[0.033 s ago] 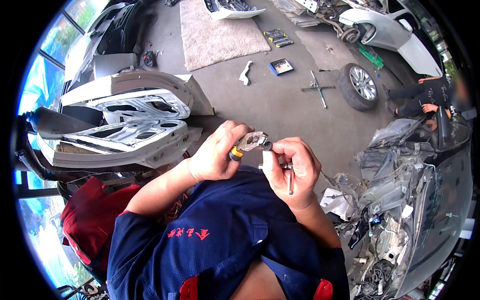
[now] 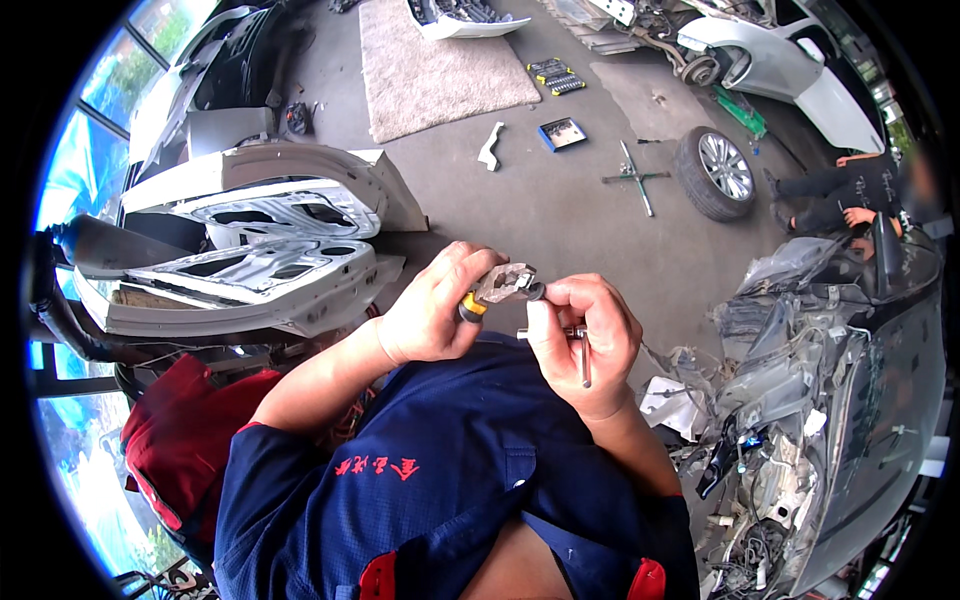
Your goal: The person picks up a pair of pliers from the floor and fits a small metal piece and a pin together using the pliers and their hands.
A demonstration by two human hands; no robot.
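My left hand (image 2: 433,308) is closed round a pair of pliers (image 2: 503,284) with yellow and black grips, just in front of my chest. The jaws point right and meet a small dark part (image 2: 536,291), too small to name. My right hand (image 2: 592,335) pinches that part between thumb and fingers. A slim metal tool (image 2: 585,362) with a crossbar, like a T-handle wrench, is also held in the right hand, its shaft lying against the palm. The fingers hide some of it.
Car door panels (image 2: 250,285) stand at my left, and a stripped car front (image 2: 770,480) is close on my right. Ahead on the floor lie a wheel (image 2: 716,174), a cross wrench (image 2: 634,178), a blue tray (image 2: 578,145) and a carpet (image 2: 430,80). A person (image 2: 850,195) sits at far right.
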